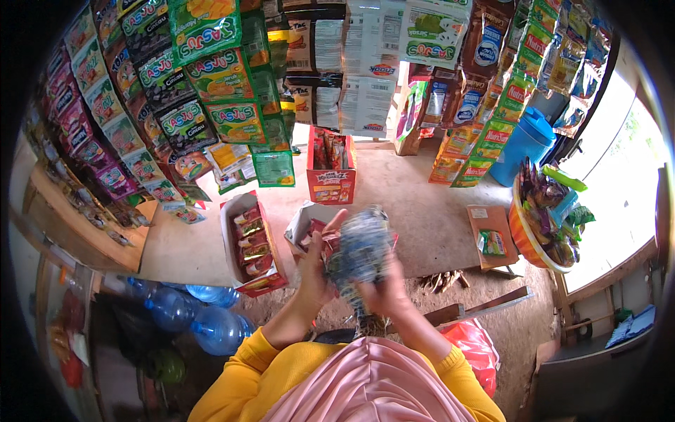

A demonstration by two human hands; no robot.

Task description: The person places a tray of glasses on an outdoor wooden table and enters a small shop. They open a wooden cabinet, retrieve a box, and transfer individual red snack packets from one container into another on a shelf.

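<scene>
My right hand (pixel 384 285) grips a bluish-grey patterned cloth (pixel 365 248), blurred by motion, in front of my chest. Close to it on the left, my left hand (pixel 315 266) is raised against some red packets (pixel 331 243); whether it holds them is blurred. Behind both hands stands an open carton (pixel 301 224) with red wrappers, partly covered by the cloth. To its left is an open red box (pixel 271 282) of red and gold wrapped snacks (pixel 253 240). Farther back, a red snack box (pixel 330 184) stands upright with packets inside.
Strips of drink sachets (pixel 232 74) hang over the table (pixel 432 227). On the right are a brown cardboard piece (pixel 477 213), an orange basket (pixel 524 242) of packets and a blue lidded container (pixel 527 142). Water bottles (pixel 216 329) and a red plastic bag (pixel 474 348) lie below.
</scene>
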